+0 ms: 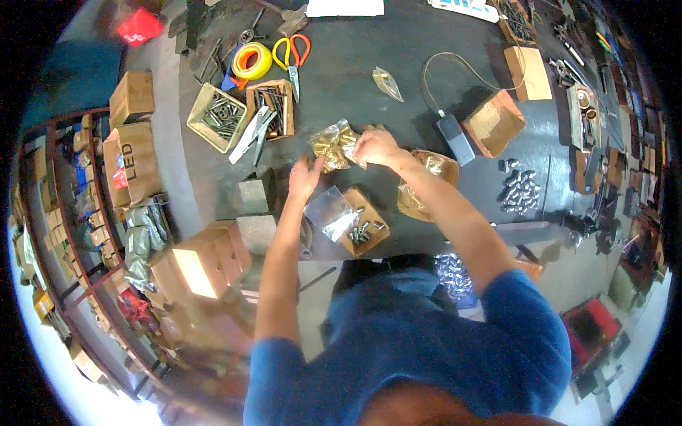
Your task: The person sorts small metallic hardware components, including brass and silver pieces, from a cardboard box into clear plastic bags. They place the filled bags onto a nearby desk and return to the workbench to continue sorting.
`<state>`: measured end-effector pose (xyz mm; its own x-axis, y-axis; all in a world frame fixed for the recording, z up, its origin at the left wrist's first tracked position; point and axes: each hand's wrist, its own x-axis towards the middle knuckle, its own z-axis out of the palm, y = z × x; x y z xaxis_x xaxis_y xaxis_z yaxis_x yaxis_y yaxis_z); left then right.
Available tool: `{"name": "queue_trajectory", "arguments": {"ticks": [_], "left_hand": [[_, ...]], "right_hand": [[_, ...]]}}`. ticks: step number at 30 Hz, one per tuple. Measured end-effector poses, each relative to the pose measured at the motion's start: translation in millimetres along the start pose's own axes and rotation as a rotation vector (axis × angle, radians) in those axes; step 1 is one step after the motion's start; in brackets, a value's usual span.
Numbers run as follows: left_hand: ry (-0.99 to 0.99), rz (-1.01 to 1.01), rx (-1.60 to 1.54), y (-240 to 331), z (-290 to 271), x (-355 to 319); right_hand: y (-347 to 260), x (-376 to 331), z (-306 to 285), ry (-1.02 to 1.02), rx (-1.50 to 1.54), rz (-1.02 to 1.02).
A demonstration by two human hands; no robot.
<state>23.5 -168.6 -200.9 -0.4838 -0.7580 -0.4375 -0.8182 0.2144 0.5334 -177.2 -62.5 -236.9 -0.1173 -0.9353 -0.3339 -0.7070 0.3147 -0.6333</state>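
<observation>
A clear plastic bag of brass-coloured metal parts (328, 150) lies on the dark bench between my hands. My right hand (376, 146) is closed on the bag's right side, its fingertips partly hidden. At the lower left edge of the bag, my left hand (305, 177) rests with thumb and fingers apart. Nearer me, a small cardboard box (369, 243) holds silvery metal pieces, and an empty-looking clear plastic bag (331, 213) lies over its left side. Under my right forearm stands another cardboard box (446, 169) with plastic bags in it, partly hidden.
Left of my hands are a tray of dark metal parts (201, 126), a roll of yellow tape (252, 61) and scissors (293, 69). To the right lie a grey power bank (455, 139) with a cable, an open cardboard box (490, 128) and many small silvery fittings (521, 192).
</observation>
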Motion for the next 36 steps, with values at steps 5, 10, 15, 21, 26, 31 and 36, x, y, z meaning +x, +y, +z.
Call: {"name": "queue_trajectory", "arguments": {"ticks": [5,10,15,21,26,31,36], "left_hand": [[0.028,-0.194,-0.089,17,25,14],[-0.118,-0.383,-0.509,28,18,9],[-0.046,-0.441,-0.795,14,29,18],[-0.179,-0.533,-0.712,15,29,33],[-0.127,-0.397,-0.698,24,27,30],[-0.095,-0.325,-0.625,45,16,3],[-0.175,-0.252,-0.847,39,20,2]], "right_hand": [[-51,8,-16,-0.19,-0.141,0.339],[-59,-4,-13,-0.078,-0.005,0.466],[-34,-6,11,0.045,0.214,0.168],[-27,-9,-6,0.008,0.593,0.36],[-22,-20,0,0.12,0.612,0.097],[-17,-29,14,0.194,0.82,0.178],[-2,-29,37,0.291,0.963,0.117]]}}
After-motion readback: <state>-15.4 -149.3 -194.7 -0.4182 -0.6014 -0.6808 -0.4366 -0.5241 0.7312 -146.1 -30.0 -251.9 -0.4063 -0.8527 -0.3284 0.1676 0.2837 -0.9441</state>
